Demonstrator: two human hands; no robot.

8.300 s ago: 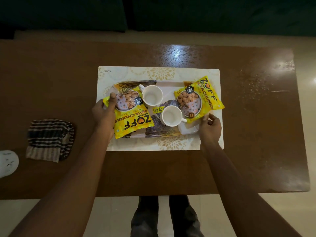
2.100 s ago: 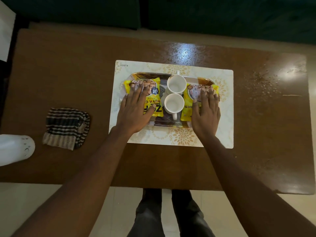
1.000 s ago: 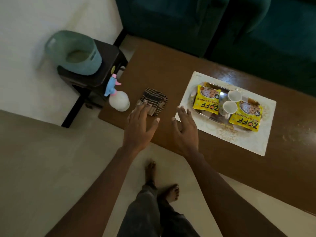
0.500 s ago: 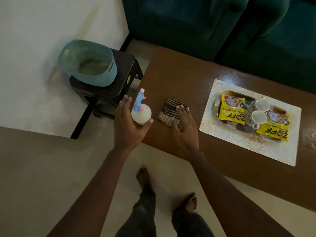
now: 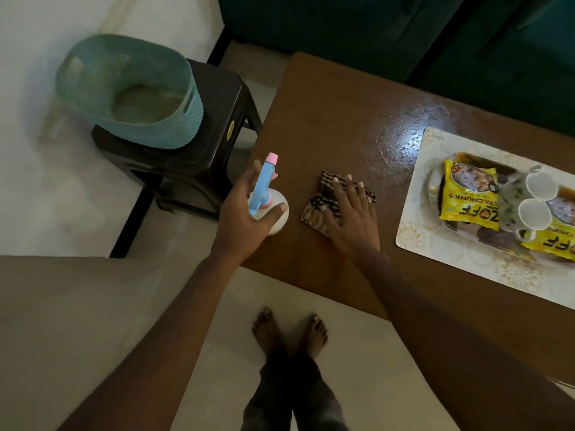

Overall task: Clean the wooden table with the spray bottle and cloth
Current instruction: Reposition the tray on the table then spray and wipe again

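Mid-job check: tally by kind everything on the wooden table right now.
Spray bottle: 1
Cloth: 1
Placemat: 1
Tray: 1
White cups: 2
Yellow packets: 2
Total: 8

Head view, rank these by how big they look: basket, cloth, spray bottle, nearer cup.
1. basket
2-3. cloth and spray bottle: look alike, both partly covered
4. nearer cup

Glossy brown wood table [image 5: 336, 119] with shiny speckled patch, soft woven striped cloth [image 5: 320, 209], smooth plastic spray bottle [image 5: 264, 188], textured matt plastic basket [image 5: 174, 132], glossy dark plastic stool [image 5: 214, 126], shiny plastic packets [image 5: 466, 200], smooth white cups [image 5: 541, 185], smooth printed placemat [image 5: 417, 231]
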